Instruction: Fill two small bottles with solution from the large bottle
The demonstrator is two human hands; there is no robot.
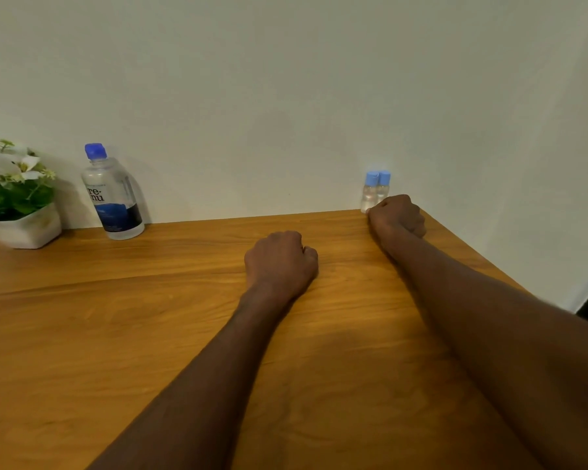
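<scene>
Two small bottles (375,189), capped blue, at table (150,317) rear; right fist (397,216) partly covers them. One large bottle (113,195), one potted plant (14,198) far left. Left grip (280,261) curled, holding nothing; right likewise.

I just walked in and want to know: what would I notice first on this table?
Two bare arms reach across the wooden table, with the left hand curled in a fist mid-table and the right hand curled near the far right corner. Right behind it stand two small bottles with light blue caps. Far left, by the wall, stands the large bottle beside a potted plant.
</scene>
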